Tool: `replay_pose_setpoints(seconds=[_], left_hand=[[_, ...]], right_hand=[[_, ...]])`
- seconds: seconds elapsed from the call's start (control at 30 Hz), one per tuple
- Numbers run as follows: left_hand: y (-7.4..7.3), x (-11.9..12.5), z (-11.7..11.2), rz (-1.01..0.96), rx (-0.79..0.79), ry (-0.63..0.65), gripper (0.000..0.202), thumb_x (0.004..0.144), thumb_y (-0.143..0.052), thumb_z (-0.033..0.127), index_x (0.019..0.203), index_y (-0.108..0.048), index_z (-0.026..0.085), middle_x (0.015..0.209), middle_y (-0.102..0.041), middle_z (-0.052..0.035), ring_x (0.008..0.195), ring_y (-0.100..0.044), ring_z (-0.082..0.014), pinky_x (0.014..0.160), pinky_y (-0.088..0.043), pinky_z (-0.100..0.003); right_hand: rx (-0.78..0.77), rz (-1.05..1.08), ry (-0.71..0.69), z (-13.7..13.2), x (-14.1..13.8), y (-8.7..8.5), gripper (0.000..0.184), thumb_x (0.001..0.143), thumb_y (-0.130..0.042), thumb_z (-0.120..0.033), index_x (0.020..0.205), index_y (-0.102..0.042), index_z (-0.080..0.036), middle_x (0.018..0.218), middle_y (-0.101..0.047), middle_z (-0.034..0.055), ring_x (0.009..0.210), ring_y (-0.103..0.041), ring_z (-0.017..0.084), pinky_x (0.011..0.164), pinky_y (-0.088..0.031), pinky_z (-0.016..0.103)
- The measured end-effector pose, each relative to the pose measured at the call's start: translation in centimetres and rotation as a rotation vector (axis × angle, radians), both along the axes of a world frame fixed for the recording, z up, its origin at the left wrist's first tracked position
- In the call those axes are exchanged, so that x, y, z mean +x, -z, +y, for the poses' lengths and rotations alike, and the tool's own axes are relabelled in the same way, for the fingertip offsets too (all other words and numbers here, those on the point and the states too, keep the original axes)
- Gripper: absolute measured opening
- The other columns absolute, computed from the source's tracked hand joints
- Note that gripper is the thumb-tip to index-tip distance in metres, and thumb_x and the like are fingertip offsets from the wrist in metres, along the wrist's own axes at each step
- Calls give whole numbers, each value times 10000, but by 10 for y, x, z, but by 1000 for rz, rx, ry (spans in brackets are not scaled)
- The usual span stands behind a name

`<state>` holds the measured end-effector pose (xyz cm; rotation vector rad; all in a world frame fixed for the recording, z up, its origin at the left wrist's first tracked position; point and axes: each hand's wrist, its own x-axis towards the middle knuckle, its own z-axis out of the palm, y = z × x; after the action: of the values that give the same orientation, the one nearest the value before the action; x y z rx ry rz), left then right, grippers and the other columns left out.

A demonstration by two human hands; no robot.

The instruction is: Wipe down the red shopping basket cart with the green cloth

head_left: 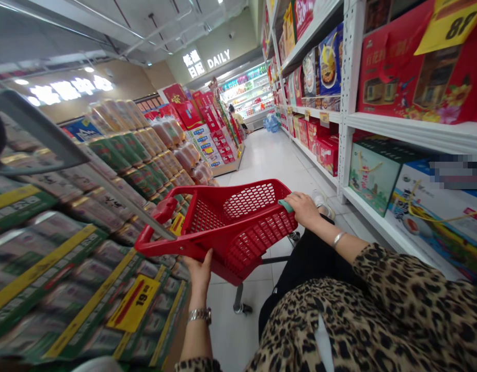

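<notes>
A red plastic shopping basket (pixel 238 227) on a wheeled metal frame fills the middle of the view, tilted toward me and with nothing in it. My left hand (pixel 200 271) grips its near rim from below, a metal watch on the wrist. My right hand (pixel 302 206) is closed over the basket's far right corner, pressing a small green thing (pixel 287 205) against the rim; a silver bangle sits on that wrist. My sleeves are leopard print.
Stacked shrink-wrapped drink cans (pixel 118 170) with a yellow price tag (pixel 133 302) crowd the left. White shelves (pixel 409 129) of boxed gift sets line the right. A white tiled aisle (pixel 273 155) runs ahead to a lit chiller; a person (pixel 234 114) stands far off.
</notes>
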<state>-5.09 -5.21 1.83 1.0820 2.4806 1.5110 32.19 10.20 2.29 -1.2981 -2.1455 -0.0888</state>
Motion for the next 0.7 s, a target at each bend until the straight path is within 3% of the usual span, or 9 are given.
replay_pose_setpoints(seconds=[0.1,0.17,0.27,0.33,0.4,0.47,0.6,0.7], left_hand=[[-10,-2,2,18,-25,-5,700,784,-741,370,1356,-441,100,1253,-650,-203,1165,-669,-319,1025,-549,-460],[-16,2,-1,53,-34,-46,751,783,-737,370,1391,-428,56,1313,-615,-263,1244,-623,-375,1075,-505,-532],[-26,21,-6,191,14,-152,859,835,-671,379,1498,-304,-25,1554,-360,-369,1510,-321,-436,1237,-250,-620],[-34,40,-7,378,85,-158,834,902,-585,406,1536,-262,-29,1619,-275,-346,1573,-192,-382,1283,-146,-570],[-43,60,-2,542,126,-84,772,945,-529,452,1533,-325,-5,1605,-346,-309,1564,-242,-341,1288,-171,-522],[-50,80,7,561,73,-19,710,962,-515,467,1519,-412,38,1610,-364,-284,1558,-258,-356,1277,-189,-543],[-56,104,24,430,-185,71,529,954,-558,454,1373,-658,145,1671,-281,-238,1581,-8,-478,1231,-148,-682],[-53,108,26,424,-254,97,465,891,-657,482,1200,-773,155,1704,-207,-213,1566,100,-500,1245,-82,-664]], right_hand=[[-39,-20,16,-7,-7,-6,461,837,-480,12,1184,-706,-190,1297,-700,86,1255,-505,273,1006,-377,388],[-61,-27,19,-12,-13,-10,433,844,-483,5,1155,-709,-194,1254,-713,83,1242,-501,275,988,-369,391],[-73,-36,12,-21,-20,-11,382,856,-504,-14,1128,-707,-189,1228,-717,87,1230,-490,285,965,-351,397],[-59,-43,6,-27,-23,-11,366,854,-521,-18,1128,-698,-183,1239,-710,91,1234,-473,289,953,-337,398],[-44,-51,-3,-36,-27,-11,365,854,-528,-18,1138,-689,-182,1248,-704,92,1230,-462,286,933,-326,394],[-46,-67,-10,-47,-31,-13,358,866,-522,-22,1144,-685,-178,1244,-702,93,1212,-459,285,910,-319,393],[-84,-128,-32,-72,-42,-22,336,881,-502,-25,1123,-691,-161,1201,-703,112,1121,-479,284,845,-316,400],[-141,-173,-65,-91,-48,-33,334,875,-501,-18,1106,-698,-156,1170,-704,122,1066,-491,283,819,-324,401]])
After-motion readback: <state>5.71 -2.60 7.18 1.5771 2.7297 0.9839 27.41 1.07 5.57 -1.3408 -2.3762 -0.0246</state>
